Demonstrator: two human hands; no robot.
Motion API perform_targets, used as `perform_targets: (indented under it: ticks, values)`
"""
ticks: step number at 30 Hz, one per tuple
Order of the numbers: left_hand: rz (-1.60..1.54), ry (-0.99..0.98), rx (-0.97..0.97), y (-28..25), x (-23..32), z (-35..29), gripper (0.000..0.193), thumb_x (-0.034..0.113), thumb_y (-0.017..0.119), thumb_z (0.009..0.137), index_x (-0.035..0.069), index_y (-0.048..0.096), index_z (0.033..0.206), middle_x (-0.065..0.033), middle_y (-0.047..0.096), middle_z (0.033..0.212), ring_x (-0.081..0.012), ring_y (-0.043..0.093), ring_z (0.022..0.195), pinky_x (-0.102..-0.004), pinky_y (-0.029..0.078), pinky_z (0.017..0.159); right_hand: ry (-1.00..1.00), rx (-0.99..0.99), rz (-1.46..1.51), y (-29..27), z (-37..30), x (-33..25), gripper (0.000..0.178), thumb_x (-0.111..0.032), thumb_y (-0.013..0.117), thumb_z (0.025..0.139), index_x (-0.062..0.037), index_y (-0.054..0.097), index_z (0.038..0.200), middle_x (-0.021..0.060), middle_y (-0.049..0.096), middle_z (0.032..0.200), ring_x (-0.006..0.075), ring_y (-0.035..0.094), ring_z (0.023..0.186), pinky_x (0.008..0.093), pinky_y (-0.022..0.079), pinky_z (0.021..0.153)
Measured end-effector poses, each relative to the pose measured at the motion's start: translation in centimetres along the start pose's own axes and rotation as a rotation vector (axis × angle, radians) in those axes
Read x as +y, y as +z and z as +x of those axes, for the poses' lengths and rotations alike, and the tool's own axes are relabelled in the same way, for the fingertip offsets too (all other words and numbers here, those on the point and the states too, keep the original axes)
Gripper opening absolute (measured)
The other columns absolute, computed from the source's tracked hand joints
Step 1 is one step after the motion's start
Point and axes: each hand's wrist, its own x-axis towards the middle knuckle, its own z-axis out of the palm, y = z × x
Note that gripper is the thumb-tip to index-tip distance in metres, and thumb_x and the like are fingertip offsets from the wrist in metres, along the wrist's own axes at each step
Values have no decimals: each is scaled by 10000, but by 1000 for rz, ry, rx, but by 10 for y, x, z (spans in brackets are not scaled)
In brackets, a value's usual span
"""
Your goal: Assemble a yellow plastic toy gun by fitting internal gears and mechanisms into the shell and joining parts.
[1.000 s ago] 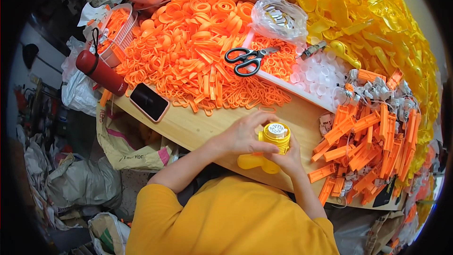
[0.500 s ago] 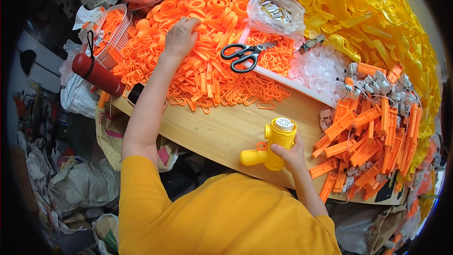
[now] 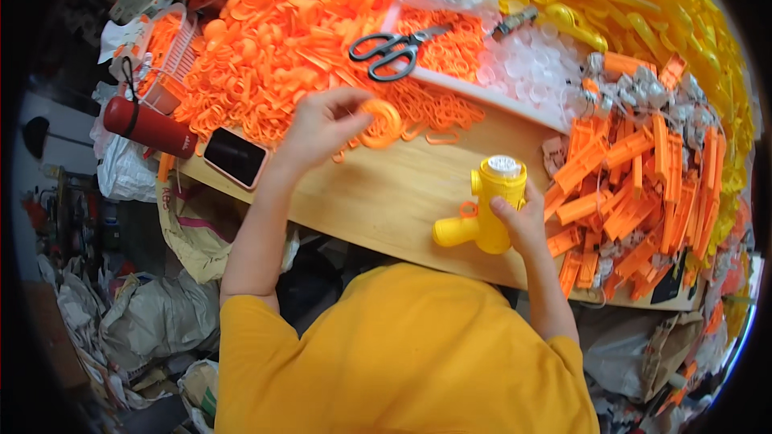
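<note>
My left hand (image 3: 328, 124) pinches an orange plastic ring (image 3: 381, 124) by its left edge, above the front of the orange heap. My right hand (image 3: 521, 221) is wrapped round the right side of a yellow plastic tube-shaped body (image 3: 492, 207), held upright over the table. A round white perforated insert sits in its top, and a yellow branch with a small orange trigger-like piece sticks out on its left. Beyond my left hand spreads a large pile of orange rings, clips and strips (image 3: 281, 40). Black-handled scissors (image 3: 394, 52) lie on the pile's right side.
White dividers (image 3: 482, 94) bound small orange links and translucent caps (image 3: 531, 64). Orange battery-box-like parts with wires (image 3: 635, 185) heap at right, yellow shells (image 3: 627, 0) behind. A phone (image 3: 236, 157) and red flask (image 3: 149, 126) lie left. The wooden table (image 3: 378, 209) ends close to my body.
My left hand has drawn back from the orange pile toward me, now with an orange ring in its fingers. My right hand keeps its hold on the yellow body. The whole view has shifted.
</note>
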Motion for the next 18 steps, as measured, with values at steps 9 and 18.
perform_targets:
  ticks: [9,18]
  values:
    - [520,257,-9,76,-26,-40,370,146,721,739,26,638,1079,-132,565,968,-291,583,909,-373,493,782,41,-63,-3,-3,-6,-28,486,-222,747,782,6,562,1170,72,655,1037,139,622,932,300,499,841]
    - [577,459,-64,76,-24,-36,508,180,768,707,61,607,1174,-108,572,1044,-249,552,1005,-361,455,870,79,-155,-10,10,-9,-34,511,-223,785,754,-1,581,1167,73,675,1004,132,644,904,299,512,815]
